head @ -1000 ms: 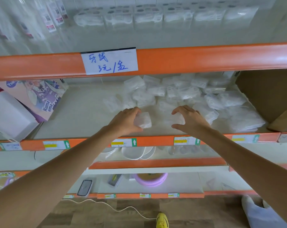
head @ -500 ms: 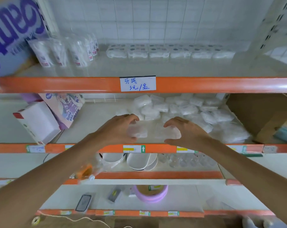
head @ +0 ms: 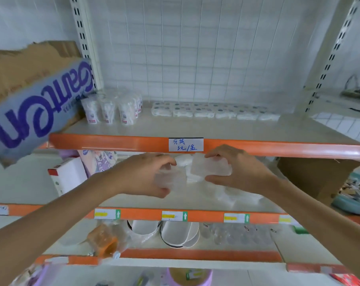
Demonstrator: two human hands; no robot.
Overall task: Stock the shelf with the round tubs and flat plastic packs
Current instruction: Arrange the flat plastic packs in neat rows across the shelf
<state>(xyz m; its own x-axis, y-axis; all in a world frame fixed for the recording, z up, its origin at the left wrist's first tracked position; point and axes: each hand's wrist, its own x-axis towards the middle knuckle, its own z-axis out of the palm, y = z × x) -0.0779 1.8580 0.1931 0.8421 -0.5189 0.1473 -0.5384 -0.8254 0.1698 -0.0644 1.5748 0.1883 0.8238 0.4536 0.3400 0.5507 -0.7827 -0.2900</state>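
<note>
At centre frame, a left hand (head: 143, 175) grips one clear plastic pack (head: 170, 179), the right hand (head: 234, 171) pinching another pack (head: 209, 169), before an orange-edged shelf (head: 133, 144).

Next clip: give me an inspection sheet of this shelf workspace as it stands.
Surface: cream shelf with orange rails.
Job's things: round tubs and flat packs at upper shelf's back; loose pile on middle level.
Clutter: cardboard box, white box, bowls below.
Hands: left hand grips left pack; right hand grips right pack.
Cables: apparent tangle on far-right shelf.
Surroundings: wire grid backing, handwritten price label.
</note>
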